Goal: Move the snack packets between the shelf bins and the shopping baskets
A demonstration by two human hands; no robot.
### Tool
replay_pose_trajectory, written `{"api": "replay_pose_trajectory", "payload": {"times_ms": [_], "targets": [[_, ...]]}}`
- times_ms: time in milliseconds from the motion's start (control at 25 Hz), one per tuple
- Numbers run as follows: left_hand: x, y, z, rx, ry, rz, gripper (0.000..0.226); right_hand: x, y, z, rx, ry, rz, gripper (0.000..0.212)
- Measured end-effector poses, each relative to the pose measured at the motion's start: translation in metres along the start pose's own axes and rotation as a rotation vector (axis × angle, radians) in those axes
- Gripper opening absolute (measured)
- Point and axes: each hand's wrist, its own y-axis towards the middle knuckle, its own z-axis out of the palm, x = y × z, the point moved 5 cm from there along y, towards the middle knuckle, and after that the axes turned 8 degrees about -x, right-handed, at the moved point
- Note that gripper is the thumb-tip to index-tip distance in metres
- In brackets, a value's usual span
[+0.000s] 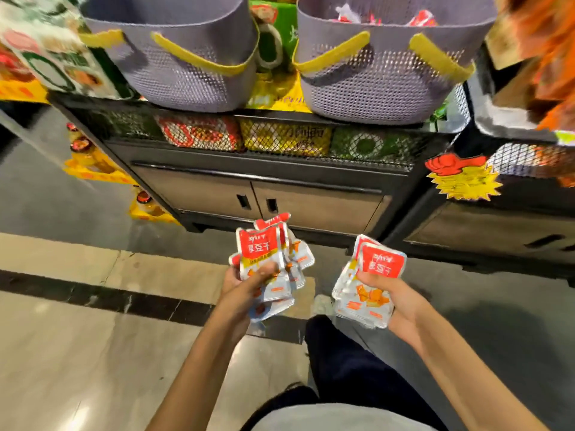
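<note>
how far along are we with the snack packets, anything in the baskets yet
Done: a few red packets already lie in the right basket. In hand: the left hand grips a fanned bunch and the right hand holds a stack. Left: both handfuls are not yet put anywhere; the left basket hides its inside.

We are looking at a black shelf unit point(280, 169) that is standing on the glossy tiled floor point(77, 337). Two purple shopping baskets with yellow handles are sitting side by side at its top, the left basket point(174, 73) and the right basket point(382, 85) staying apart. Below them, behind the mesh front of the shelf bins point(124, 126), a red pack point(199, 135), a yellow pack point(286, 138) and a green pack point(367, 146) are lying in a row.
</note>
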Motion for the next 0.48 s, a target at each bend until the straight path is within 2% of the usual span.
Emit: {"api": "replay_pose_trajectory", "payload": {"times_ms": [40, 80, 160, 360, 400, 480], "targets": [[-0.019, 0.014, 0.018, 0.027, -0.009, 0.025, 0.029, 0.025, 0.009, 0.005, -0.012, 0.011, -0.035, 0.034], [-0.040, 0.026, 0.037, 0.054, -0.012, 0.060, 0.028, 0.052, 0.016, 0.010, -0.019, 0.016, -0.074, 0.034], [-0.084, 0.043, 0.075, 0.129, -0.018, 0.141, 0.034, 0.106, 0.025, 0.023, -0.003, 0.009, -0.161, 0.060], [-0.215, 0.067, 0.172, 0.345, -0.031, 0.348, 0.081, 0.250, 0.026, 0.063, 0.094, 0.023, -0.434, 0.098], [-0.237, 0.066, 0.184, 0.379, -0.023, 0.384, 0.089, 0.272, 0.022, 0.069, 0.135, 0.057, -0.482, 0.101], [-0.271, 0.066, 0.203, 0.448, -0.034, 0.450, 0.096, 0.307, 0.007, 0.080, 0.248, 0.115, -0.562, 0.085]]}}
